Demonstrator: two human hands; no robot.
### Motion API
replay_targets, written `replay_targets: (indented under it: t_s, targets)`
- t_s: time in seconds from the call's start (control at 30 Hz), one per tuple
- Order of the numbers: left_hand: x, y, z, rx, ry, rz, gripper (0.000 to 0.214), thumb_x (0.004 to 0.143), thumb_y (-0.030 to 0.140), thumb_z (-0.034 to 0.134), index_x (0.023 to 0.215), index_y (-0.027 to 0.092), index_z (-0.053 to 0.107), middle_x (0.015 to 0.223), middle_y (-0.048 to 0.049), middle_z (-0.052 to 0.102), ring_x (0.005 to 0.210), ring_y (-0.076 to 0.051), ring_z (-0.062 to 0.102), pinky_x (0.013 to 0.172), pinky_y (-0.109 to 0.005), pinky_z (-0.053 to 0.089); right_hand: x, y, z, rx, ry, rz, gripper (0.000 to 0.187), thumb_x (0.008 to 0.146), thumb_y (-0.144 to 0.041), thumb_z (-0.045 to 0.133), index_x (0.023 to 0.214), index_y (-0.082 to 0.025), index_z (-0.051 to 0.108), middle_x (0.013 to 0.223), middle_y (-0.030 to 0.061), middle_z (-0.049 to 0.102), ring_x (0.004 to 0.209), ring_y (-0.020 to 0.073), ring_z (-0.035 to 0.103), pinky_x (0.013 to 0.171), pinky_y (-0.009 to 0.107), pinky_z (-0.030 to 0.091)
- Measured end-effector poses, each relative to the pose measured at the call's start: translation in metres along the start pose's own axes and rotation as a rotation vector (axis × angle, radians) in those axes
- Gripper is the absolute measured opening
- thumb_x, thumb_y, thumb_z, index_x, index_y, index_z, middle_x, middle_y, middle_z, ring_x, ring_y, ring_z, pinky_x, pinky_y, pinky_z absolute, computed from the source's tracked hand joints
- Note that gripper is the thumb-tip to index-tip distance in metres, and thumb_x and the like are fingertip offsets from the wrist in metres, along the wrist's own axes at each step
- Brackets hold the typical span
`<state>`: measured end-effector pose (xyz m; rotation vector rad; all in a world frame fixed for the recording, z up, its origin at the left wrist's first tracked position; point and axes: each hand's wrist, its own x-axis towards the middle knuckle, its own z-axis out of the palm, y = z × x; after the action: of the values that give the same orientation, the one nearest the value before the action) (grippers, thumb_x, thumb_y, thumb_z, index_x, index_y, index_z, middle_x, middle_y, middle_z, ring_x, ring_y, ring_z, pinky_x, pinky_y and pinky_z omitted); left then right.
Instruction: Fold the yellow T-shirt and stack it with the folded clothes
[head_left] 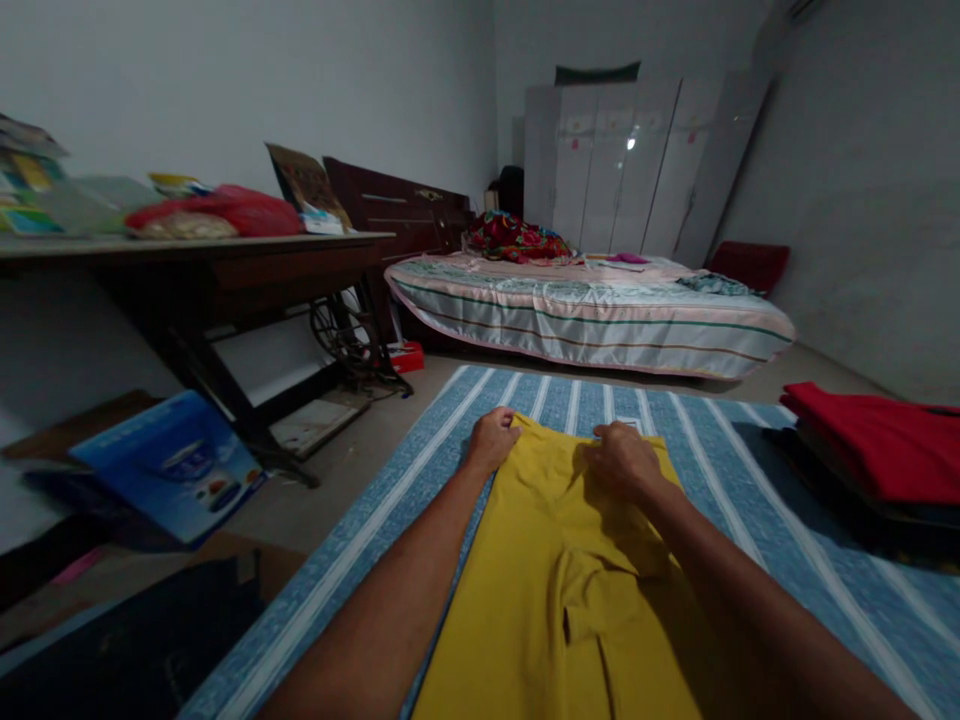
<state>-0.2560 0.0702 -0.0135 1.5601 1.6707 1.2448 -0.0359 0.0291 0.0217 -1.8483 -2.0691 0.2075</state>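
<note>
Yellow trousers point(517, 560) lie spread on a blue and white striped cloth point(390, 520), waistband pointing away from me. My left hand point(493, 440) pinches the waistband's left corner between thumb and fingers. Farther right along the same waistband, my right hand point(624, 458) is closed on the fabric, its fingertips partly hidden behind the back of the hand. The waistband's right corner sticks out past that hand. Creases and a fold run down the middle of the trousers, and my right forearm covers part of the right side.
To the right sits a stack of folded clothes with a red one point(885, 440) on top. A bed point(592, 310) stands beyond the striped cloth. On the left are a sewing-machine table point(300, 245), a blue bag point(172, 465) and dark clothing point(142, 640).
</note>
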Motion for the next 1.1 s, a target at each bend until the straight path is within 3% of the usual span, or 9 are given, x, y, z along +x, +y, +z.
replay_targets:
  t_s: [0.17,0.37,0.57,0.67,0.73,0.9,1.1]
  targets:
    - [0.000,-0.003,0.004,-0.058,-0.030,-0.007,0.043,0.070,0.008,0.057,0.113,0.013,0.061,0.103,-0.0081,0.071,0.089,-0.016,0.067,0.076,-0.022,0.051,-0.003,0.009,0.000,-0.099,-0.064,0.090,0.035,0.083,-0.044,0.053,0.090,-0.014,0.069,0.107,0.0194,0.062,0.105,0.0341,0.054,0.081,0.042,0.042]
    - [0.009,0.000,0.003,-0.069,-0.066,-0.025,0.048,0.068,0.011,0.059,0.116,0.014,0.062,0.087,-0.0040,0.072,0.076,-0.016,0.066,0.068,-0.022,0.050,-0.018,0.050,-0.005,-0.068,-0.046,0.175,0.050,0.088,-0.055,0.037,0.081,-0.016,0.068,0.093,0.0171,0.064,0.092,0.0331,0.059,0.071,0.040,0.043]
    - [0.031,0.016,0.006,-0.026,-0.108,-0.063,0.037,0.060,0.011,0.064,0.097,0.012,0.070,0.072,-0.0003,0.067,0.063,-0.013,0.061,0.058,-0.020,0.045,-0.028,0.063,0.006,0.071,0.098,0.100,0.024,0.080,-0.037,0.052,0.076,-0.018,0.066,0.094,0.0139,0.063,0.097,0.0303,0.055,0.079,0.039,0.040]
    - [0.034,0.018,0.011,0.003,-0.091,-0.090,0.039,0.058,0.010,0.063,0.096,0.013,0.070,0.070,0.0008,0.066,0.061,-0.012,0.059,0.057,-0.020,0.043,-0.032,0.059,0.009,0.172,0.181,0.079,0.017,0.078,-0.030,0.051,0.075,-0.019,0.064,0.087,0.0102,0.064,0.090,0.0260,0.057,0.079,0.036,0.040]
    - [0.033,0.017,0.012,0.021,-0.090,-0.108,0.039,0.056,0.009,0.063,0.093,0.013,0.071,0.069,0.0006,0.066,0.061,-0.013,0.058,0.057,-0.020,0.043,-0.035,0.055,0.007,0.322,0.237,0.076,0.019,0.080,-0.032,0.049,0.077,-0.020,0.063,0.079,0.0066,0.063,0.078,0.0220,0.058,0.071,0.033,0.042]
    - [0.030,0.020,0.006,0.035,-0.139,-0.114,0.042,0.055,0.007,0.061,0.095,0.014,0.071,0.065,0.0018,0.064,0.059,-0.012,0.056,0.056,-0.021,0.041,-0.041,0.041,-0.018,1.181,0.307,0.145,0.026,0.067,-0.043,0.067,0.067,-0.020,0.056,0.058,-0.0029,0.053,0.050,0.0113,0.045,0.048,0.023,0.035]
    - [0.030,0.024,-0.004,0.006,-0.258,-0.106,0.040,0.055,0.009,0.062,0.093,0.013,0.072,0.058,0.0028,0.060,0.052,-0.010,0.051,0.052,-0.021,0.038,-0.045,0.030,-0.050,1.513,0.073,0.175,0.033,0.058,-0.040,0.078,0.071,-0.019,0.056,0.056,-0.0059,0.051,0.045,0.0073,0.042,0.043,0.019,0.032]
